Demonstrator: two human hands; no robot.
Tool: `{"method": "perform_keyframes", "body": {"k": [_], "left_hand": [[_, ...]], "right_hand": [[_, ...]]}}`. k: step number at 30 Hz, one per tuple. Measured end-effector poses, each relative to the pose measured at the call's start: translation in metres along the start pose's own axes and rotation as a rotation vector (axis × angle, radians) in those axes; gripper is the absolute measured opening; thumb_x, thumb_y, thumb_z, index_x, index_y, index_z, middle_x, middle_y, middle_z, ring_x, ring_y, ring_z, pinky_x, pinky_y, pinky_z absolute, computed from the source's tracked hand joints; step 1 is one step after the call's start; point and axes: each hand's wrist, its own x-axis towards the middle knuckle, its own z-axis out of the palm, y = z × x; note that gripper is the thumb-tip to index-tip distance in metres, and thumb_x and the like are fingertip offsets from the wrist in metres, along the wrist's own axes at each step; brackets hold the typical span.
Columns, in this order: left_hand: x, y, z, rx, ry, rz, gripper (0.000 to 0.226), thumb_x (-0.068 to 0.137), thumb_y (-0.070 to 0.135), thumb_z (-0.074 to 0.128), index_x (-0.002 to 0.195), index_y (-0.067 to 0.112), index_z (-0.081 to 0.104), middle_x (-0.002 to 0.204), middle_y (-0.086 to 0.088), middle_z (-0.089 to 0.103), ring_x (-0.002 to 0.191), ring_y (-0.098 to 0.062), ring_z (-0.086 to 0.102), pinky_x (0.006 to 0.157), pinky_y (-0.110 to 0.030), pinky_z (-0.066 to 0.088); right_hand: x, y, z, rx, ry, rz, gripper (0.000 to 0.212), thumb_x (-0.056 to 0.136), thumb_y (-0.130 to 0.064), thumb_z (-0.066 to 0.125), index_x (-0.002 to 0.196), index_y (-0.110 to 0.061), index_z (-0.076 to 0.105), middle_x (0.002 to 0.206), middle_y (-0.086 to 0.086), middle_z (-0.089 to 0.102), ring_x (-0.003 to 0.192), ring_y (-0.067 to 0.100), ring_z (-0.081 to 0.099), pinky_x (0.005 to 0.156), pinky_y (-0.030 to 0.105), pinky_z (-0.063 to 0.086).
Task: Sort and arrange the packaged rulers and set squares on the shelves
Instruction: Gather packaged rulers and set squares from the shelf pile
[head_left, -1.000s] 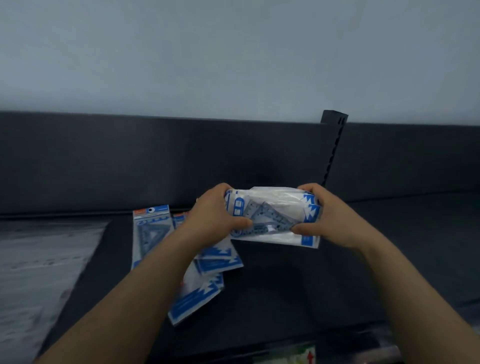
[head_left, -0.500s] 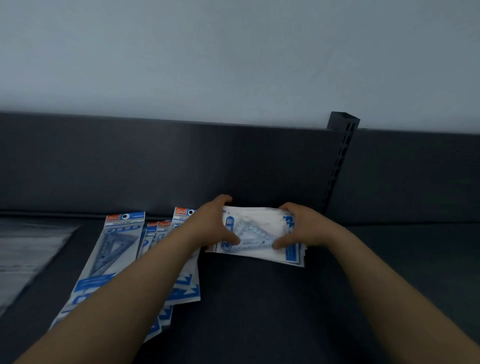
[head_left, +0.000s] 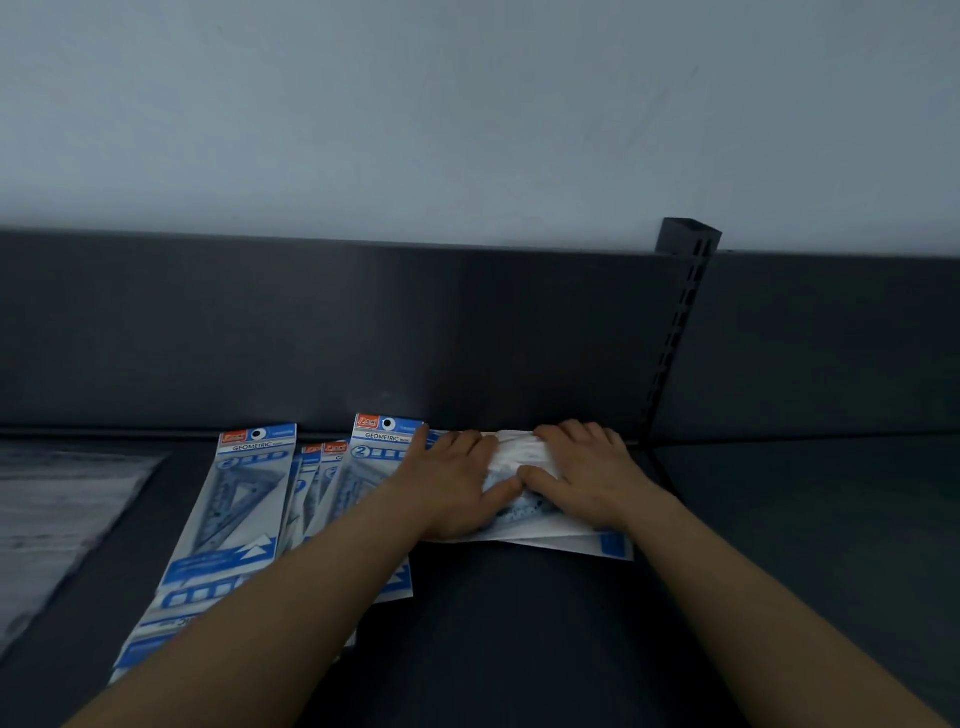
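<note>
- While the left hand (head_left: 456, 486) and right hand (head_left: 589, 475) press flat on the packet stack (head_left: 563, 536) on the shelf (head_left: 519, 634), neither grips.
- Square it to the back panel (head_left: 363, 338), beside the neighbouring packets (head_left: 244, 509).

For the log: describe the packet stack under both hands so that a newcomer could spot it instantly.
On the dark shelf, just left of the slotted upright post, a small stack of set-square packets lies by the back panel under the left hand and right hand. Unlike the fanned packets to its left, which point front to back, it lies sideways.
</note>
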Motion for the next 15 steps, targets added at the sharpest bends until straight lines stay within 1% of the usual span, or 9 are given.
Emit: {"method": "perform_keyframes", "body": {"k": [2,3,5,6,8,9,12,15], "left_hand": [[-0.003,0.001,-0.002,0.004,0.005,0.018,0.074,0.094,0.065,0.016,0.153,0.021,0.012,0.158,0.001,0.017,0.146,-0.018,0.015,0.118,-0.052,-0.001],[-0.003,0.002,-0.004,0.001,0.029,0.028,0.072,0.095,0.062,0.018,0.153,0.02,0.012,0.158,0.0,0.017,0.146,-0.017,0.015,0.119,-0.051,-0.001],[0.0,0.003,-0.006,-0.001,0.076,0.04,0.066,0.098,0.054,0.019,0.153,0.019,0.011,0.16,0.001,0.013,0.146,-0.017,0.012,0.119,-0.049,0.0],[0.002,0.004,-0.006,0.0,0.077,0.042,0.064,0.099,0.05,0.019,0.154,0.018,0.009,0.161,0.001,0.011,0.147,-0.016,0.01,0.119,-0.048,0.001],[0.005,0.008,-0.005,-0.009,0.042,0.039,0.061,0.101,0.046,0.017,0.154,0.018,0.008,0.162,0.001,0.008,0.148,-0.016,0.008,0.119,-0.047,0.002],[0.005,0.009,-0.003,-0.025,0.024,0.034,0.061,0.101,0.045,0.017,0.154,0.017,0.008,0.162,0.0,0.01,0.147,-0.016,0.009,0.119,-0.046,0.004],[0.001,0.012,-0.002,-0.057,-0.003,0.029,0.06,0.102,0.044,0.016,0.154,0.016,0.008,0.161,-0.001,0.012,0.147,-0.016,0.013,0.119,-0.044,0.006],[-0.01,0.017,0.003,0.014,0.031,0.042,0.06,0.101,0.044,0.015,0.154,0.017,0.007,0.162,-0.002,0.007,0.148,-0.016,0.006,0.12,-0.046,0.0]], "right_hand": [[-0.006,0.0,-0.004,-0.068,0.09,-0.003,0.095,0.07,-0.079,0.005,0.144,-0.025,0.033,0.14,0.002,0.039,0.129,0.022,0.032,0.115,0.04,0.015],[-0.007,-0.002,-0.006,-0.113,0.15,-0.003,0.097,0.07,-0.076,0.001,0.144,-0.023,0.035,0.14,0.002,0.039,0.131,0.022,0.031,0.116,0.041,0.012],[-0.006,-0.006,-0.005,-0.134,0.2,-0.028,0.089,0.078,-0.066,-0.001,0.145,-0.019,0.036,0.145,0.003,0.038,0.134,0.022,0.029,0.117,0.039,0.01],[-0.005,-0.009,-0.003,-0.093,0.175,-0.052,0.081,0.085,-0.061,0.003,0.146,-0.018,0.033,0.149,0.002,0.036,0.136,0.021,0.028,0.117,0.037,0.01],[-0.005,-0.015,0.003,0.04,0.053,-0.064,0.062,0.098,-0.05,0.016,0.151,-0.017,0.023,0.155,0.003,0.027,0.141,0.018,0.022,0.118,0.034,0.009],[-0.006,-0.017,0.005,0.089,0.006,-0.055,0.058,0.101,-0.044,0.022,0.152,-0.017,0.018,0.158,0.002,0.022,0.143,0.017,0.019,0.119,0.034,0.008],[-0.014,-0.018,0.003,0.138,-0.048,-0.039,0.057,0.103,-0.041,0.024,0.154,-0.018,0.012,0.16,0.001,0.015,0.145,0.016,0.015,0.119,0.033,0.007],[-0.028,-0.021,0.004,0.023,-0.029,-0.027,0.059,0.102,-0.043,0.019,0.154,-0.019,0.007,0.161,0.003,0.007,0.148,0.017,0.006,0.12,0.038,0.001]]}}
